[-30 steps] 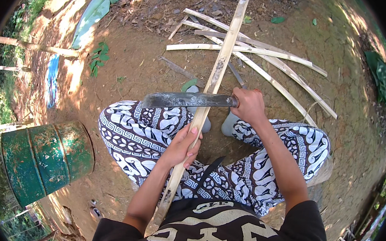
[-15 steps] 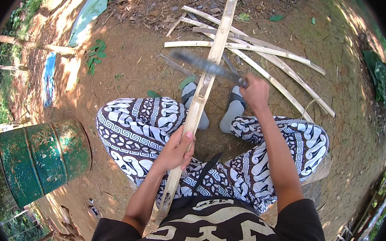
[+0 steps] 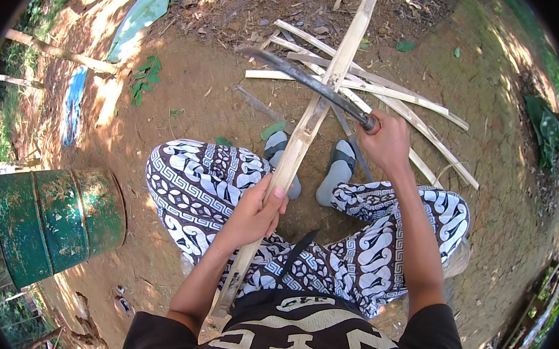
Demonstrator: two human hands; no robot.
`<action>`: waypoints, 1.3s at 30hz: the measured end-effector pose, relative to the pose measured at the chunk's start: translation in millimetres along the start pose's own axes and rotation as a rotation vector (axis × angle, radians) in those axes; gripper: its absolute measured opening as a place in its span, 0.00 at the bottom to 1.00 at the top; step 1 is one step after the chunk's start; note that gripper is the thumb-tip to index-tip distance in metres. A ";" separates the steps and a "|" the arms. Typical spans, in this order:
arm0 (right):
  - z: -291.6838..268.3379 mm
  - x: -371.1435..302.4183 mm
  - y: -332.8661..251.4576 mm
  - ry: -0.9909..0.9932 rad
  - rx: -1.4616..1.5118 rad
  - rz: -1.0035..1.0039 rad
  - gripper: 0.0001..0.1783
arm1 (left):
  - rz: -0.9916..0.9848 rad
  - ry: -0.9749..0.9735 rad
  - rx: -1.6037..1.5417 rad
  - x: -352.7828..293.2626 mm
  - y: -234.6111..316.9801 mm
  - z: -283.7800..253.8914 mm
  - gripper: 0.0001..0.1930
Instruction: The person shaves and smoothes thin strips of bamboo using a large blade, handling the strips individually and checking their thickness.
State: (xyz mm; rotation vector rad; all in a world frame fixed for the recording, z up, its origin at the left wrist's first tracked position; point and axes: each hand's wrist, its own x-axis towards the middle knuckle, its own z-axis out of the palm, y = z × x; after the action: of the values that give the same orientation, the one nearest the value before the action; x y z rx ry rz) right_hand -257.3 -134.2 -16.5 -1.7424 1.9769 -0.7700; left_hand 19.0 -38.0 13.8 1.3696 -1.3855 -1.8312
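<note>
My left hand is wrapped round a long split bamboo strip that slants from my lap up past my feet, its pale inner side with the node marks facing up. In my right hand, closed on its handle, is a machete with a dark, curved blade. The blade crosses the bamboo above my feet, its tip pointing to the upper left. Whether the edge touches the strip I cannot tell. My fingers hide part of the handle.
Several loose bamboo strips lie crossed on the dirt ahead of my feet. A rusty green drum lies at the left. A large leaf rests at the far left, near a branch and a blue strip of material.
The machete has gone from a blurred swing to a sharper view, with my right hand slightly lower and to the right. The bamboo's far end has shifted right and leans more.
</note>
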 end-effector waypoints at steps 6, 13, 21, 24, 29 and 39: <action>-85.2 22.2 -43.4 0.139 -0.337 -0.269 0.04 | 0.164 0.067 0.252 -4.1 54.7 3.5 0.22; -151.9 59.6 -100.5 0.392 -0.483 -0.350 0.04 | 0.459 0.261 0.368 6.5 133.6 8.9 0.22; -103.3 82.0 -88.3 0.349 -0.073 -0.358 0.05 | 0.295 0.121 0.045 68.4 139.2 -8.5 0.24; -65.3 60.9 -59.9 0.232 -0.034 -0.436 0.05 | 0.467 0.232 0.178 84.0 92.4 -2.9 0.18; -29.1 32.4 -69.2 0.099 -0.228 -0.625 0.05 | 0.320 0.229 0.242 75.9 86.4 1.3 0.10; -10.5 22.1 -89.0 -0.019 -0.297 -0.612 0.11 | 0.477 0.330 0.243 82.4 71.8 7.8 0.14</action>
State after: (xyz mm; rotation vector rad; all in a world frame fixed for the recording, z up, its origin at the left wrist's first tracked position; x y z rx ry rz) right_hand -198.6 -161.2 49.4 -2.5758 1.6052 -0.6502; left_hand -34.5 -129.0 43.1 1.2441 -1.6149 -1.1091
